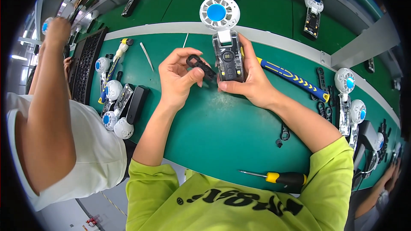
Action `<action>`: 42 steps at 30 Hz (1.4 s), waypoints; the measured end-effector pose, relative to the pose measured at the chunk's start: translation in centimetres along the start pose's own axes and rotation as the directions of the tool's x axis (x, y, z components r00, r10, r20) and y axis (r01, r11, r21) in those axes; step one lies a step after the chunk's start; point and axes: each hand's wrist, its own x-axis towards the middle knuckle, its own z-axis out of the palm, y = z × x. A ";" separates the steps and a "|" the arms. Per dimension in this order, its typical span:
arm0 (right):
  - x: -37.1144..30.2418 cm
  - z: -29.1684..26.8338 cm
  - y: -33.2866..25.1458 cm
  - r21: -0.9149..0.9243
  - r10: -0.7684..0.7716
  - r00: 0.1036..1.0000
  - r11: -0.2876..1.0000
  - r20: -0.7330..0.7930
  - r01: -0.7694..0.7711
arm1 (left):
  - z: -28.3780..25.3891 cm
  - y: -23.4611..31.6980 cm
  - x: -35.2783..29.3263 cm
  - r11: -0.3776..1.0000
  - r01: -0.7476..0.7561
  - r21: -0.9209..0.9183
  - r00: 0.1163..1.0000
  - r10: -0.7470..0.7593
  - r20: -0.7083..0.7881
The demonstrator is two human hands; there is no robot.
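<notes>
One black part [202, 66], pinched in the left hand [180, 74], slants just left of the fan unit [224, 38] the right hand [253, 79] grips.

The left hand [182, 74] grips a black clip-like part [200, 65]. The right hand [252, 74] holds a handheld fan [227, 51], white head at the far end. A blue-and-yellow handle [295, 79] lies to the right; a screwdriver [280, 178] lies near, pointing left.

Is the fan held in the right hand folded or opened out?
Opened out: its white head extends beyond the body, not lying over it.
</notes>
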 end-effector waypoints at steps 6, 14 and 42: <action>0.3 0.0 -0.8 0.229 0.113 0.992 0.966 0.051 -0.122 | -0.4 -0.3 0.3 1.000 0.015 0.020 0.999 -0.014 -0.048; 1.0 -0.4 -2.1 0.314 0.102 0.995 0.945 0.002 -0.097 | -0.1 -0.6 0.6 0.998 0.063 -0.007 0.997 -0.063 -0.040; -1.2 1.7 -17.3 -0.973 0.050 0.974 -0.053 0.222 0.224 | -1.8 -2.1 1.5 0.985 0.030 0.169 0.993 -0.010 -0.119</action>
